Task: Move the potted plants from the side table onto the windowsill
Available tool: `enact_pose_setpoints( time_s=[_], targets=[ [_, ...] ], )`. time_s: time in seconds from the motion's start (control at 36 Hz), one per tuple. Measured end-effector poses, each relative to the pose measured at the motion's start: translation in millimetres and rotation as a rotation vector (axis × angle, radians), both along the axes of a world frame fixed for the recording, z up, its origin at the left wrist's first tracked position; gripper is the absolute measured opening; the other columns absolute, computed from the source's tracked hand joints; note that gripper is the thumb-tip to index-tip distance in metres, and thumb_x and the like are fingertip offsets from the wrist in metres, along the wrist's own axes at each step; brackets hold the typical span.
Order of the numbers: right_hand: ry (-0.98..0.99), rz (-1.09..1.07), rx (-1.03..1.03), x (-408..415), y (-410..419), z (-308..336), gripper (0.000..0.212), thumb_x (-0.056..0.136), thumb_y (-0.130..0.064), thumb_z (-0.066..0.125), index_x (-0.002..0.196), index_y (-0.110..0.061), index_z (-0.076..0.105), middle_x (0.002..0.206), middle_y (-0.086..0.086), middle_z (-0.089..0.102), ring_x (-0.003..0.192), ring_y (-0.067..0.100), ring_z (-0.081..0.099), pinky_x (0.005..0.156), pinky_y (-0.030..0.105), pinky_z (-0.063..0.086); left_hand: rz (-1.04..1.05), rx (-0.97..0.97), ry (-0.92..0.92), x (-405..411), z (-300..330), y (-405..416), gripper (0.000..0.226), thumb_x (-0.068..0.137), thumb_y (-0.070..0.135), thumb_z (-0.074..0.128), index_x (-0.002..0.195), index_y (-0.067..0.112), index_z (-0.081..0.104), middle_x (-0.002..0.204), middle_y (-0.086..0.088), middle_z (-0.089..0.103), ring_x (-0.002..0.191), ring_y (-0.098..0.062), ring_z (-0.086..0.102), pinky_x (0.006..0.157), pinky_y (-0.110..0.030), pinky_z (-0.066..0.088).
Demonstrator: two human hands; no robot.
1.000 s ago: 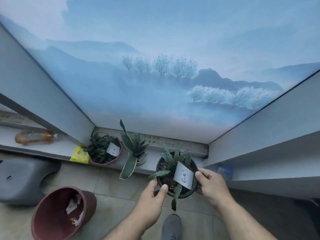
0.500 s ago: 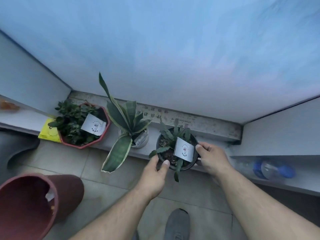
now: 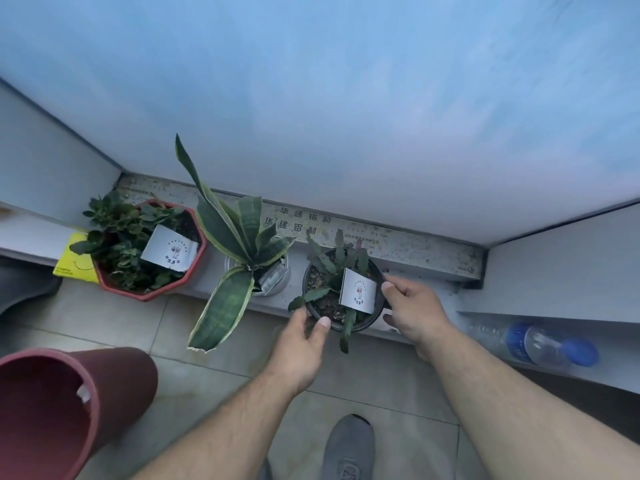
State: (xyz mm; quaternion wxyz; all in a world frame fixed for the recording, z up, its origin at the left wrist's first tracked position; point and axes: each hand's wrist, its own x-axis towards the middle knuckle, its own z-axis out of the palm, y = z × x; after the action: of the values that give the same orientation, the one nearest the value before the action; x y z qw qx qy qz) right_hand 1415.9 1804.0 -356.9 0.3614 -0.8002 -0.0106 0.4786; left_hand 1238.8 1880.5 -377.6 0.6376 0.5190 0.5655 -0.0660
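Note:
A black pot with a small cactus-like plant (image 3: 332, 306) and a white card sits at the front edge of the windowsill (image 3: 426, 306). My left hand (image 3: 304, 344) grips its near-left rim, and my right hand (image 3: 412, 310) holds its right side. To its left on the sill stands a snake plant in a clear pot (image 3: 242, 247). Further left is a leafy plant in a red octagonal pot (image 3: 145, 251), also with a white card.
A dark red bin (image 3: 69, 403) stands on the tiled floor at lower left. A yellow packet (image 3: 74, 261) lies on the sill beside the red pot. A plastic bottle with a blue cap (image 3: 540, 344) lies on the right ledge. My grey shoe (image 3: 348, 448) is below.
The black pot came forward and down onto the windowsill with both hands on it. The view tilted down and closer, and the painted wall scene left the frame.

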Motion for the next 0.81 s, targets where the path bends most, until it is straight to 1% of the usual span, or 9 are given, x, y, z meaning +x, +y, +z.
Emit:
enact_pose_setpoints(
  time_s=[0.03,0.08,0.14,0.19,0.33,0.44,0.56,0.67,0.81],
  targets=[
    [-0.014,0.019,-0.034,-1.5,-3.8,3.6,0.022,0.098,-0.03,0.054,0.105,-0.016,0.07,0.097,0.024,0.072,0.107,0.049,0.064,0.097,0.046,0.052,0.002,-0.014,0.007,-0.8,7.6,-1.3,0.017,0.095,0.043,0.055,0.111,0.041,0.058,0.111,0.009,0.071,0.109,-0.016,0.067,0.099,-0.051,0.051],
    [-0.021,0.056,-0.085,-3.1,-13.4,17.0,0.034,0.092,-0.038,0.056,0.103,-0.008,0.067,0.089,0.006,0.065,0.104,0.048,0.064,0.089,0.038,0.048,-0.007,-0.052,0.045,-4.3,29.8,-5.3,0.047,0.093,0.05,0.054,0.136,0.034,0.05,0.119,0.002,0.067,0.113,-0.019,0.064,0.103,-0.051,0.048],
    [-0.02,0.061,-0.087,-8.2,-18.8,36.9,0.031,0.096,-0.034,0.061,0.117,-0.014,0.071,0.109,0.004,0.069,0.108,0.027,0.067,0.102,0.041,0.05,-0.035,-0.084,0.078,-11.9,54.7,-11.4,0.054,0.097,0.043,0.055,0.145,0.025,0.043,0.121,0.004,0.065,0.115,-0.018,0.063,0.104,-0.047,0.048],
    [-0.032,0.071,-0.093,-11.2,-23.0,65.1,0.04,0.099,-0.027,0.062,0.135,-0.009,0.063,0.127,0.009,0.068,0.117,0.021,0.064,0.112,0.043,0.046,-0.063,-0.086,0.086,-18.5,84.3,-13.9,0.052,0.098,0.037,0.055,0.146,0.024,0.042,0.117,0.013,0.063,0.114,-0.017,0.062,0.106,-0.047,0.048],
    [-0.05,0.083,-0.098,-14.3,-30.8,159.6,0.044,0.1,-0.03,0.061,0.139,-0.01,0.06,0.133,0.006,0.065,0.122,0.02,0.062,0.112,0.035,0.043,-0.04,-0.016,0.023,-9.4,188.9,-1.2,0.046,0.1,0.029,0.055,0.145,0.026,0.044,0.134,0.007,0.055,0.121,-0.011,0.055,0.111,-0.047,0.044],
    [-0.088,0.066,-0.03,-14.5,-34.9,266.1,0.045,0.101,-0.032,0.057,0.142,-0.012,0.056,0.136,0.001,0.062,0.122,0.013,0.056,0.111,0.03,0.041,-0.046,0.084,-0.077,3.7,295.3,6.9,0.048,0.1,0.028,0.055,0.146,0.029,0.042,0.135,0.006,0.053,0.116,-0.01,0.057,0.11,-0.046,0.045],
    [-0.102,-0.005,0.071,-16.5,-44.5,380.0,0.048,0.1,-0.036,0.059,0.144,-0.016,0.053,0.14,0.0,0.059,0.128,0.014,0.056,0.114,0.043,0.044,-0.1,0.156,-0.161,10.6,406.0,7.1,0.049,0.1,0.029,0.055,0.147,0.031,0.041,0.134,0.01,0.05,0.116,-0.008,0.058,0.11,-0.046,0.044],
    [-0.132,-0.097,0.163,-28.9,-68.8,491.8,0.051,0.098,-0.041,0.061,0.143,-0.02,0.053,0.14,-0.004,0.059,0.128,0.014,0.057,0.115,0.045,0.044,-0.178,0.233,-0.24,4.1,513.5,-1.7,0.049,0.099,0.035,0.055,0.146,0.035,0.041,0.138,0.012,0.05,0.112,0.003,0.057,0.107,-0.047,0.048],
    [-0.174,-0.19,0.253,-55.6,-99.9,598.0,0.049,0.1,-0.041,0.059,0.144,-0.021,0.051,0.142,-0.003,0.058,0.133,0.015,0.054,0.115,0.045,0.044,-0.267,0.321,-0.347,-5.0,606.1,-15.5,0.052,0.097,0.038,0.058,0.145,0.041,0.039,0.14,0.018,0.05,0.118,-0.007,0.059,0.105,-0.046,0.05]
  ],
)
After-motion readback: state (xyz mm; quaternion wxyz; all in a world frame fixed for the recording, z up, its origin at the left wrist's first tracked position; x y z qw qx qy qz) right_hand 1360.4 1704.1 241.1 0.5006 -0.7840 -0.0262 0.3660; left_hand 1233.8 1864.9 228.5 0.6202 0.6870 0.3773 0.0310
